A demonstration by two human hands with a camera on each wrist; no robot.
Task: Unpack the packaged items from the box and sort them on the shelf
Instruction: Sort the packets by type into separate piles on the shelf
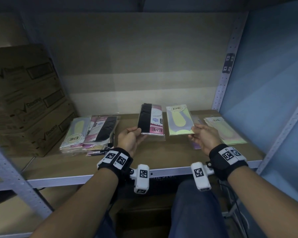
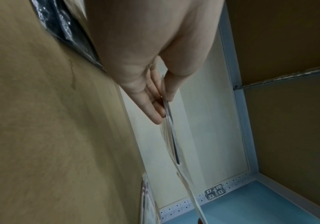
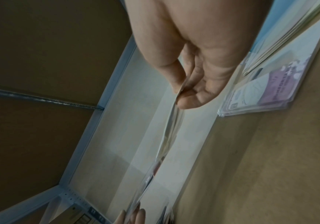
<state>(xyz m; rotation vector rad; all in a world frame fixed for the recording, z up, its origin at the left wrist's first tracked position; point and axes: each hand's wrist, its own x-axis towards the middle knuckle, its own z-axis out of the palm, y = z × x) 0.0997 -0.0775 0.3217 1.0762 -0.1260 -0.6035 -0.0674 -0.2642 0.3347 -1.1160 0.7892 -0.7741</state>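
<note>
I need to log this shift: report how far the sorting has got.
Done: a mixed pile of packets lies on the shelf at left, and yellow packets are stacked at right. In hand: the left hand holds a black-and-pink packet, and the right hand holds a yellow packet. Left: placing both; the source box is not identifiable.

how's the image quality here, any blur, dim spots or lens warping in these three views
Head view: dim, with dark corners; the shelf posts bow from wide-angle warping; the black packet in the left hand and the yellow packet in the right hand read fairly sharp. Left wrist view: the palm is close and soft, the shelf board smeared. Right wrist view: similarly soft, with packets seen edge-on.
</note>
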